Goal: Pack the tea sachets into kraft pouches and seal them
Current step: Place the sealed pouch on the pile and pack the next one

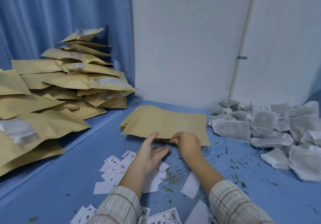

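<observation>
Right hand (188, 145) seemingly pinches flat pouch stack (165, 121); left hand (151, 152) relaxed.

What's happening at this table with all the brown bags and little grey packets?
A person is packing tea. Their right hand pinches the near edge of the top pouch on a flat stack of empty kraft pouches, while the open left hand touches that edge. A heap of tea sachets waits on the right, and a pile of kraft pouches with clear windows sits on the left. Small printed labels lie nearest the person.

Both hands reach forward: the left hand (151, 152) open, palm up; the right hand (186, 143) curled, fingertips pinching.
</observation>
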### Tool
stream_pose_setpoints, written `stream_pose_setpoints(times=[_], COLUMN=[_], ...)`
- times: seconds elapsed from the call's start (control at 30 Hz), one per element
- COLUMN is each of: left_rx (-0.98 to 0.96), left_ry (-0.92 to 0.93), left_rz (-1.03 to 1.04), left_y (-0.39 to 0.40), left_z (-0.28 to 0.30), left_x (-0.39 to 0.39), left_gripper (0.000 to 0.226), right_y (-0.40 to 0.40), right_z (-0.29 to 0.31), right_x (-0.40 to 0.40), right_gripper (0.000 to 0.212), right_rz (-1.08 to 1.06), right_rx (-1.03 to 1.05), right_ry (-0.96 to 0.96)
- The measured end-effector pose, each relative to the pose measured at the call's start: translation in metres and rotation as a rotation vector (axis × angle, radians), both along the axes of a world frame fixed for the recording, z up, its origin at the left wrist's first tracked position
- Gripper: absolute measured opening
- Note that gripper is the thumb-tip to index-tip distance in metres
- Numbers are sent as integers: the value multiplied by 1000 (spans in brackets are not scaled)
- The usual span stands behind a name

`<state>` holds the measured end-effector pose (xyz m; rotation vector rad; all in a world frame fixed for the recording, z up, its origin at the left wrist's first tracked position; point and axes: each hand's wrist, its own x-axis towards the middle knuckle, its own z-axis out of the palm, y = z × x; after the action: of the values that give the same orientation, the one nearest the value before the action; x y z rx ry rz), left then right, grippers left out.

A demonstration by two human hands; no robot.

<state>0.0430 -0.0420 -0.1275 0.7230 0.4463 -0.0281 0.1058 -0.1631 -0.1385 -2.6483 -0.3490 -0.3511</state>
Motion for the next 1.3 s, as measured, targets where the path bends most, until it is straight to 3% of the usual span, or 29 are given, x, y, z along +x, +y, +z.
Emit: stream_pose_setpoints(times=[0.07,0.17,0.23,0.3,0.37,0.5,0.57,0.63,0.7,0.77,0.87,0.93,1.0,1.13,1.2,1.27,1.3], left_rx=[2,30,70,132,287,853,1194,1595,2027,2334,2614,2644,2528,1993,1644,1356,1315], left_ry=[-4,-121,-242,-351,-393,-355,-410,-563,-611,-459,-245,-205,-164,-185,-293,-345,-326], left_rz=[-31,-50,-19,76,210,416,470,463,445,318,126,5,-233,-799,-713,-389,-270], left_y=[1,6,10,9,7,8,13,19,22,25,25,25,23,12,-4,-25,-36], left_z=[1,13,24,40,52,66,72,76,75,69,51,39,28,18,18,17,17], left_x=[-4,-11,-14,-20,-27,-45,-58,-71,-84,-95,-107,-111,-113,-116,-115,-110,-108], left_gripper=[59,75,74,54,41,55,57,83,99,100,99,99,95,104,96,63,47], right_y=[-1,3,2,1,1,3,8,10,-1,-17,-28,-28,-31,-37,-40,-41,-41], right_z=[4,9,11,9,11,25,45,69,86,93,79,61,41,11,-1,-8,-9], right_x=[-8,-27,-41,-51,-63,-81,-94,-104,-107,-111,-120,-125,-128,-131,-133,-135,-136], right_gripper=[21,12,10,14,19,30,31,32,50,60,29,15,14,7,2,3,2], right_rz=[-17,43,189,338,425,494,426,411,452,464,284,103,11,-54,-68,-49,-34], right_rx=[256,376,387,359,373,450,787,1249,1587,1688,1616,1571,1596,1638,1643,1672,1693], right_ry=[-71,-384,-597,-707,-587,-135,70,270,426,506,491,465,509,687,702,712,720])
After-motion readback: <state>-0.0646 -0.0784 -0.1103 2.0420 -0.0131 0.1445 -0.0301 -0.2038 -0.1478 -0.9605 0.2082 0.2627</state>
